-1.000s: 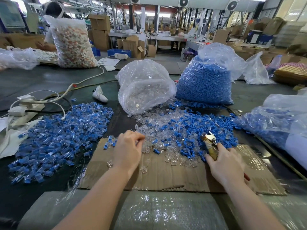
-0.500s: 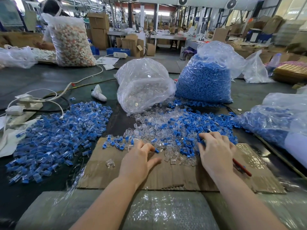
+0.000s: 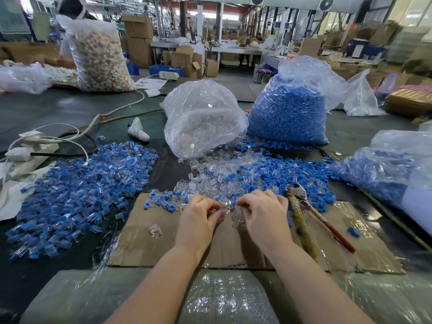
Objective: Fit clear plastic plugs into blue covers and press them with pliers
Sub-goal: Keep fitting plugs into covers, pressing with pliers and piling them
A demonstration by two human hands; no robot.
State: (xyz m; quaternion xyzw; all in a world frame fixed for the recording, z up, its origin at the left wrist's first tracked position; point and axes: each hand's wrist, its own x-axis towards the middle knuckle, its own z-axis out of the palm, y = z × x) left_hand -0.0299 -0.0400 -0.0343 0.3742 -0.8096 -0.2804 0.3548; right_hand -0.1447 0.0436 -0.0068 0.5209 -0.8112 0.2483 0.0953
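The person is working over a sheet of cardboard (image 3: 145,242) lying on a dark table (image 3: 46,106). Both hands are meeting at the near edge of a mixed heap of clear plugs and blue covers (image 3: 252,174). The left hand (image 3: 198,220) is curling its fingers and thumb round a small piece at the heap's edge; the piece is too small and hidden to say whether it is a plug or a cover. The right hand (image 3: 264,213) is also curling its fingers, pinching a clear plug just beside the left hand's fingertips. The two hands are nearly touching.

The pliers (image 3: 311,218) are lying on the cardboard just to the right of the right hand, apart from it, their metal nose pointing into the heap and their handles, one red and one wrapped in yellowish tape, pointing back toward the person.

A single clear plug (image 3: 155,229) is sitting alone on the cardboard to the left of the left hand. Farther left, a broad pile of assembled blue-and-clear pieces (image 3: 77,188) is spreading across the table. Behind the heap, a bag of clear plugs (image 3: 201,118) is slumping open beside a tall bag of blue covers (image 3: 287,113). Another bag of blue parts (image 3: 385,169) is lying at the right edge.
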